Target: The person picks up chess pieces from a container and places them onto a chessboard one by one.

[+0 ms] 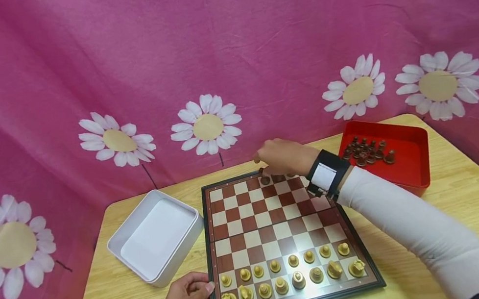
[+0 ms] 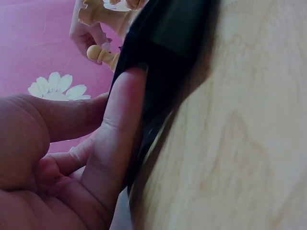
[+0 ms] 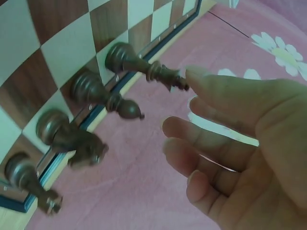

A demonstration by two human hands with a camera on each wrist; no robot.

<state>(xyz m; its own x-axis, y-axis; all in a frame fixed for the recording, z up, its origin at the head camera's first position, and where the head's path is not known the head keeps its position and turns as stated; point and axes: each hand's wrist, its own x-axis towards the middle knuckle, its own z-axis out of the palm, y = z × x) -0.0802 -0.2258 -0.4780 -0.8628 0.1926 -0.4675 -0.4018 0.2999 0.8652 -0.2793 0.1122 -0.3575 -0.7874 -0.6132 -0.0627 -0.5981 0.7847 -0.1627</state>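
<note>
A chessboard [image 1: 269, 215] lies on the table, its light pieces [image 1: 298, 279] lined up in two rows at the near side. My left hand [image 1: 185, 298] holds the board's left edge near the closest corner, thumb and fingers against the frame. At the far row, my right hand [image 1: 282, 157] hovers with loosely bent, spread fingers. Its thumb tip is by the top of a tall crowned dark chess piece [image 3: 148, 69], a king or queen; contact is unclear. Beside that piece stand a dark bishop [image 3: 103, 96], knight [image 3: 72, 139] and rook [image 3: 31, 179], upright on the board.
A red tray [image 1: 419, 168] at the right back holds several dark pieces [image 1: 366, 150]. Left of the board sits a white box [image 1: 154, 238] with nothing in it. A pink cloth [image 1: 228, 47] with daisies hangs behind the table [image 1: 461, 223].
</note>
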